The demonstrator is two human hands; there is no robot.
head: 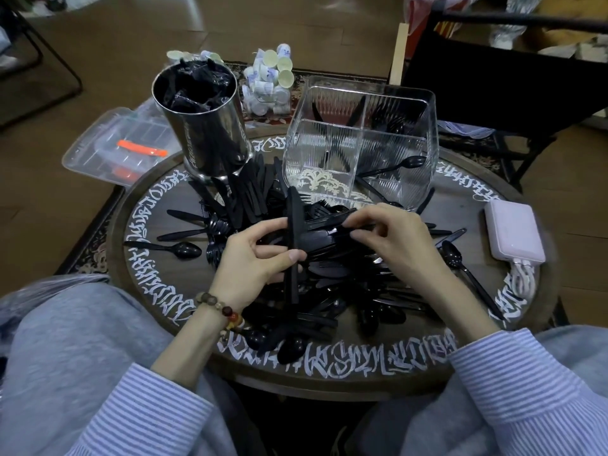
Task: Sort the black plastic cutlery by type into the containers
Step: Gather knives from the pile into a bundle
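A big heap of black plastic cutlery covers the middle of a round dark table. My left hand grips an upright black knife by its handle. My right hand pinches a bundle of black cutlery lying sideways, just right of the knife. A clear ribbed divided container stands behind the heap and holds a few knives, forks and a spoon. A steel cylinder at the back left is filled with black pieces.
A pink power bank with a white cable lies at the table's right edge. Loose spoons lie left and right of the heap. A clear plastic box and a bag of small cups sit on the floor behind.
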